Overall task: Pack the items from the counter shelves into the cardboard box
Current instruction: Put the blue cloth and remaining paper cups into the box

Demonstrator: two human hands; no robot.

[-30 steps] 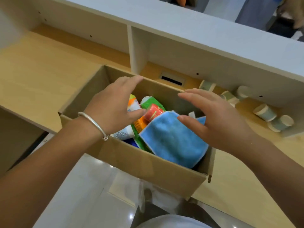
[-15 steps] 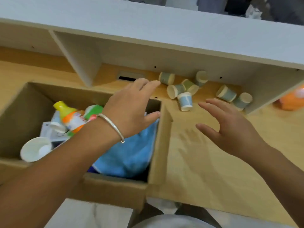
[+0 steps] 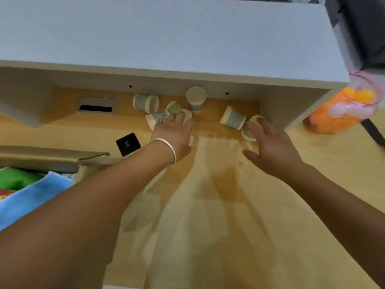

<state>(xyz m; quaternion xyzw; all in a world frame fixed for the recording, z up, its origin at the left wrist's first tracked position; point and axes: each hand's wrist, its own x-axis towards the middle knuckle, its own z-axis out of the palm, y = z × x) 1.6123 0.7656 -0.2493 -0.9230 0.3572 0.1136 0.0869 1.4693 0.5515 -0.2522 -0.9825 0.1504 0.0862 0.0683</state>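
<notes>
Several small grey-green paper cups lie scattered under the counter shelf (image 3: 166, 76). One cup (image 3: 145, 103) lies on its side at the left, another cup (image 3: 195, 99) stands at the back, and a third cup (image 3: 232, 117) lies to the right. My left hand (image 3: 174, 135) reaches in, its fingers resting on two tipped cups (image 3: 159, 118). My right hand (image 3: 270, 147) is spread, and its fingertips touch a tipped cup (image 3: 248, 132) by the shelf's right wall. The cardboard box (image 3: 52, 157) sits at the left edge with a blue cloth (image 3: 31, 197) inside.
An orange and pink bag (image 3: 341, 109) stands on the counter right of the shelf wall. A black square pad (image 3: 127, 143) lies near the box's corner. A cable slot (image 3: 96, 105) is set into the wooden counter at the back left.
Both hands left the box and moved right and forward to the cups under the shelf. The view swung right, so the box now shows only at the left edge.
</notes>
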